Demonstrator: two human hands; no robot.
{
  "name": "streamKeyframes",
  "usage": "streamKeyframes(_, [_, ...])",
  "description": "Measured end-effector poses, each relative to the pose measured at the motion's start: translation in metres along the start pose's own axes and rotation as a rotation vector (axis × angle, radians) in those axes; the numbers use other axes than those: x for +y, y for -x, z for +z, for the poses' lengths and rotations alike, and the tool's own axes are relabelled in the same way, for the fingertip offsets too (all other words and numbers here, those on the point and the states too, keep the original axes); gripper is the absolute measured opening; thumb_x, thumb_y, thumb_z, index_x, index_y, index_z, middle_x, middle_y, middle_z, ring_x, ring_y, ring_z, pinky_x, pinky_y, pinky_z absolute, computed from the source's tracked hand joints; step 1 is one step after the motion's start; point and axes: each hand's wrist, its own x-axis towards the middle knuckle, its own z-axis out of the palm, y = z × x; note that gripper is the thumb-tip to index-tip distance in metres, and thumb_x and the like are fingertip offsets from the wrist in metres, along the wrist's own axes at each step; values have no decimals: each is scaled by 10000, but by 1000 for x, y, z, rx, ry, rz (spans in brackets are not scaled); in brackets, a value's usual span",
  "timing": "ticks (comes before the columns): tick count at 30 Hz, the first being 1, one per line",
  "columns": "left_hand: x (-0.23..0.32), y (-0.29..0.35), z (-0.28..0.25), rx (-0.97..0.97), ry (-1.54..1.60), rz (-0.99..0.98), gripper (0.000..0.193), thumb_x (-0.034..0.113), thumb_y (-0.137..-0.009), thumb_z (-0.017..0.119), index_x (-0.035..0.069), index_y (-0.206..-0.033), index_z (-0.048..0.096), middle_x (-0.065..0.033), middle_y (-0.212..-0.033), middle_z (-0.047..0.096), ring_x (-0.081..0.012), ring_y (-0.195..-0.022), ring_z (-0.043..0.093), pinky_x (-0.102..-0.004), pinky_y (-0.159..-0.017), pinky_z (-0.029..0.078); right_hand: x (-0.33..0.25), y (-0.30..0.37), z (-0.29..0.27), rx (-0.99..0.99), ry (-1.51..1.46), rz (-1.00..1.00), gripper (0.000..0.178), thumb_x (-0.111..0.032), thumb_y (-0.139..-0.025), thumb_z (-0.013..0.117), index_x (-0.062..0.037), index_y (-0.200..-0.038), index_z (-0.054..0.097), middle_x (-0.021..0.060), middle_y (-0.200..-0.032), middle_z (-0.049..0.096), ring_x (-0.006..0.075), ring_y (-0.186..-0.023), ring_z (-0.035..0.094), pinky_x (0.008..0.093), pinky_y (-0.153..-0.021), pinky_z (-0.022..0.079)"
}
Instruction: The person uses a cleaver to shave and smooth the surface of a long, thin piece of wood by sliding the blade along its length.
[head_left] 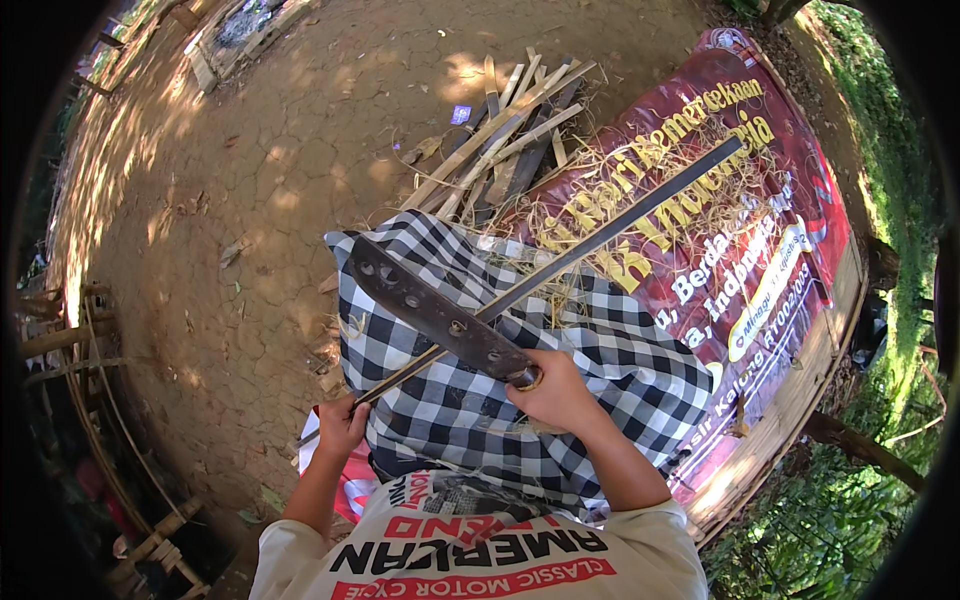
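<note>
My right hand [560, 392] is closed round the short handle of a machete [430, 308], whose broad dark blade has several holes along it and points up to the left. Beneath that blade runs a long, narrow bamboo strip [625, 218], dark on one side, slanting from far right to near left; the blade hides a short part of it. Near its lower end my left hand [343, 424] grips the strip. A black-and-white checkered cloth [630, 350] covers my lap under both. Whether the blade's edge bites into the strip, I cannot tell.
Curly shavings [590, 190] lie over a dark red printed banner [800, 160] spread on a bamboo platform [835, 345] to the right. Ahead, a pile of split bamboo pieces [500, 140] rests on cracked bare earth [230, 170]. Bamboo framework [85, 335] stands at the left.
</note>
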Motion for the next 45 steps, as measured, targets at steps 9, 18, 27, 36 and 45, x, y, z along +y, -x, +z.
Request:
streamKeyframes(9, [13,-4,-8,-25,-28,2,240,148,-829,610,1,-649,552,-159,-509,482,-304,-425,494,-381,-443,370,3,-9,-31,218,-324,274,143,-64,-708,681,42,-787,626,64,-624,619,125,-561,577,292,-550,463])
streamKeyframes(18, [0,5,-5,-27,-49,-21,252,159,-836,604,0,-651,540,-161,-509,485,-320,-434,502,-380,-448,381,3,-13,-42,237,-325,236,173,-81,-682,709,43,-768,622,89,-649,627,131,-586,596,302,-567,471])
streamKeyframes(27, [10,4,-10,-48,-62,-65,294,176,-850,597,-3,-634,508,-166,-497,477,-333,-430,504,-387,-445,379,18,-17,-45,137,-310,141,110,-37,-708,679,17,-774,609,60,-673,618,127,-538,581,293,-532,463])
streamKeyframes(36, [7,3,-12,-41,-73,-58,295,184,-859,594,-14,-654,519,-181,-514,482,-343,-447,496,-390,-455,377,28,-11,-20,35,-283,153,118,-16,-708,674,31,-788,602,64,-675,620,118,-539,585,276,-528,468])
streamKeyframes(45, [14,5,-8,-51,-7,-67,287,182,-861,589,-14,-659,536,-167,-506,482,-312,-428,494,-392,-453,375,28,-1,-6,24,-200,152,226,-108,-683,707,32,-837,618,107,-710,643,192,-638,634,322,-619,500])
